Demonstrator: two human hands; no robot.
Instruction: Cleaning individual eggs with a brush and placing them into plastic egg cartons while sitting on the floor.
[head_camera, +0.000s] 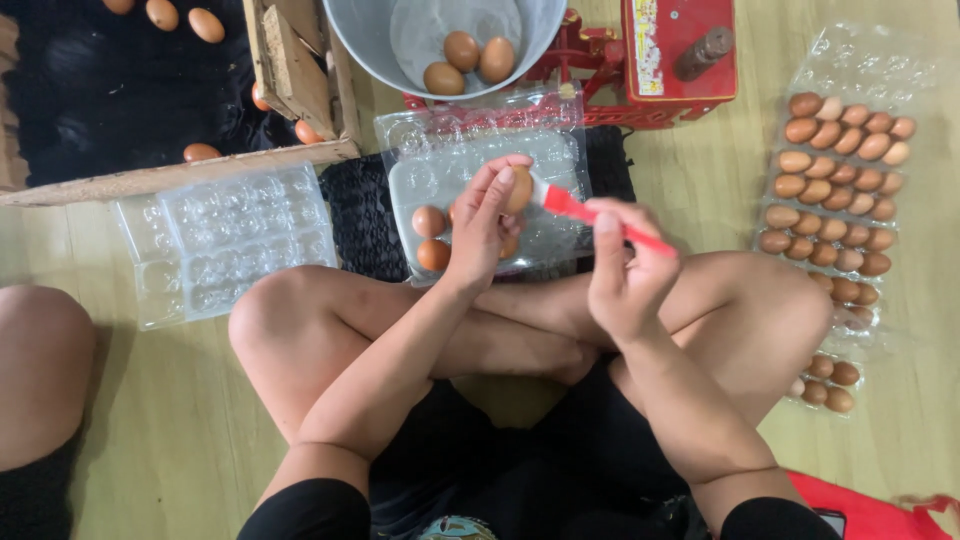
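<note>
The left hand (482, 225) grips a brown egg (517, 190) above the clear tray (560, 165), while the right hand (622, 270) pinches a red brush (590, 212) touching it.

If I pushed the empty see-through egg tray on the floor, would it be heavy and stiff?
Probably not. The empty clear tray looks like thin moulded plastic, so it would likely slide easily on the smooth wooden floor. Nothing sits in its cups, so it is probably light. Lifted by one corner, it might bend.
</note>
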